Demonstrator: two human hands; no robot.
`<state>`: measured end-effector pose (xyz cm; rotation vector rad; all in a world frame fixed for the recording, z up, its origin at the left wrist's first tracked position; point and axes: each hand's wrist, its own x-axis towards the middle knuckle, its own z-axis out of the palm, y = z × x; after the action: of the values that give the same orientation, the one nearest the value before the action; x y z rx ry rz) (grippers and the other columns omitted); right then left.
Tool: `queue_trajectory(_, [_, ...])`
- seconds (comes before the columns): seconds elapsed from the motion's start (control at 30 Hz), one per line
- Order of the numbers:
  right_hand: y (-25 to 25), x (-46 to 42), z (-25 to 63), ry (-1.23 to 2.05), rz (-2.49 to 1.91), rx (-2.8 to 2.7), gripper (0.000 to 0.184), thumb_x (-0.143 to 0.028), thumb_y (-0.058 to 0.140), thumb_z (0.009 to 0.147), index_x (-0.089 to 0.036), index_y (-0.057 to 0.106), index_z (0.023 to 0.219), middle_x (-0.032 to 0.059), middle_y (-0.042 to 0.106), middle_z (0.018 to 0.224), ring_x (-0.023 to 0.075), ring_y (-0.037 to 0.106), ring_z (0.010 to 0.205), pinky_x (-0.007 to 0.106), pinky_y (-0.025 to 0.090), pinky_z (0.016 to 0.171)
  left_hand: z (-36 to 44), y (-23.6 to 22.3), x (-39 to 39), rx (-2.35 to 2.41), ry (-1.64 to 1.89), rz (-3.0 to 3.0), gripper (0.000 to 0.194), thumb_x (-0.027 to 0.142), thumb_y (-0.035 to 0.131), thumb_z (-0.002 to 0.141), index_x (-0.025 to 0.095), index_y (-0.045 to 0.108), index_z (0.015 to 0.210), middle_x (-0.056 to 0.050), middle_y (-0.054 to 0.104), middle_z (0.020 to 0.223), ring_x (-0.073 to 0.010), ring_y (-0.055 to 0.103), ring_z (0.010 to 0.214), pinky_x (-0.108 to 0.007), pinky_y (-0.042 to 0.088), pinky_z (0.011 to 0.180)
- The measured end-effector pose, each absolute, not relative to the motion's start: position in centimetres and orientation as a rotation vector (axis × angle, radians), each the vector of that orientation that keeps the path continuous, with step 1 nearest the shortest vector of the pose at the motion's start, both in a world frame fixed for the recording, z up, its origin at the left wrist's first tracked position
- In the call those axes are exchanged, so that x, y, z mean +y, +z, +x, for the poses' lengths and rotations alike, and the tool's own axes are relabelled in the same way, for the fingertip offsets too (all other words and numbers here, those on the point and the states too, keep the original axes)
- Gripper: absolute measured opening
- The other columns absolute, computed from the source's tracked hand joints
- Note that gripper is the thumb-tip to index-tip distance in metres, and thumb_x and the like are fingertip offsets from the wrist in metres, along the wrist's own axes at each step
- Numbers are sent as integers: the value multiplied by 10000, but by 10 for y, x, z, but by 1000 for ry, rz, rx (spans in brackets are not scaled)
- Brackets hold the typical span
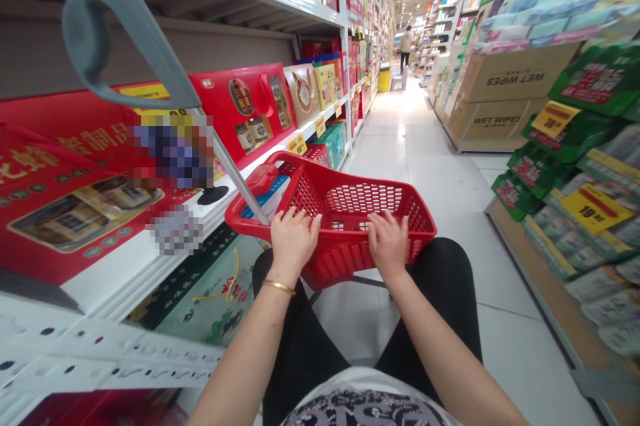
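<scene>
A red plastic shopping basket (340, 179) with holed walls stands between my knees on a trolley frame. My left hand (294, 239), with a gold bracelet at the wrist, lies at its near rim, left of the middle, beside the metal pole. Its fingers are spread over the rim. Farther right along that rim is my right hand (389, 243), its fingers apart and slightly bent over the edge. Neither hand shows anything picked up. A grey handle (135, 46) tops the slanting metal pole (225, 166) at the left. Something blue and white sits in the basket's left section.
Close on the left, a white shelf (200, 226) carries red gift boxes (245, 106). Stacked green packs (543, 173) and wet-wipes cartons (495, 96) line the right side. The tiled aisle (395, 119) runs forward to a standing person (405, 49) and a yellow bin (384, 78).
</scene>
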<state>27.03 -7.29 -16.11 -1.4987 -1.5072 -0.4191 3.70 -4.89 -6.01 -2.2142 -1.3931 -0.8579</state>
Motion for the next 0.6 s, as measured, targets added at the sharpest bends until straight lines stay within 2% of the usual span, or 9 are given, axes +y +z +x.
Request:
queue_trajectory(0.1, [-154, -70, 248, -414, -1380, -1714, 297, -282, 519, 1030, -262, 673, 1283, 55, 740, 1256, 229, 585, 1333, 613, 127, 1271, 37, -62, -48, -1406, -862, -2216, 457, 417, 442, 1047, 231, 792, 821, -115, 792, 1099, -342, 670, 1179, -556, 392, 1062])
queue_trajectory(0.2, [-157, -74, 273, -459, -1414, -1690, 303, -287, 524, 1033, -268, 658, 1304, 50, 744, 1249, 234, 597, 1324, 665, 43, 1258, 36, -62, -48, -1402, -861, -2236, 450, 418, 441, 1045, 220, 796, 850, -130, 782, 1131, -351, 661, 1196, -568, 386, 1066])
queue_trajectory(0.27, [-164, -79, 307, -483, -1502, -1589, 298, -305, 510, 1039, -268, 668, 1289, 54, 741, 1255, 262, 584, 1343, 713, 27, 1231, 36, -62, -48, -1396, -841, -2242, 454, 415, 438, 1047, 212, 797, 856, -136, 779, 1141, -355, 660, 1200, -571, 386, 1068])
queue_trajectory(0.37, [-177, -85, 352, -434, -1661, -1328, 339, -332, 415, 1066, -267, 694, 1246, 69, 704, 1325, 303, 544, 1385, 761, 110, 1191, 36, -61, -49, -1397, -835, -2231, 455, 412, 436, 1049, 215, 796, 852, -127, 783, 1137, -357, 662, 1201, -571, 386, 1069])
queue_trajectory(0.47, [-183, -84, 355, -377, -1695, -1151, 398, -341, 357, 1073, -236, 702, 1241, 107, 668, 1374, 319, 495, 1428, 738, 242, 1169, 38, -61, -48, -1415, -869, -2215, 462, 413, 436, 1046, 228, 796, 823, -113, 792, 1107, -360, 669, 1192, -572, 387, 1061])
queue_trajectory(0.53, [-180, -81, 334, -408, -1643, -1198, 382, -332, 383, 1066, -223, 703, 1243, 116, 670, 1369, 313, 467, 1451, 711, 256, 1185, 39, -62, -48, -1437, -886, -2220, 474, 415, 436, 1045, 225, 797, 805, -119, 794, 1094, -364, 668, 1195, -573, 382, 1062])
queue_trajectory(0.6, [-173, -77, 309, -450, -1545, -1400, 342, -307, 432, 1054, -229, 697, 1256, 107, 683, 1352, 289, 464, 1455, 680, 215, 1223, 38, -63, -47, -1438, -900, -2237, 476, 417, 436, 1043, 225, 802, 807, -125, 793, 1098, -372, 662, 1205, -585, 371, 1067])
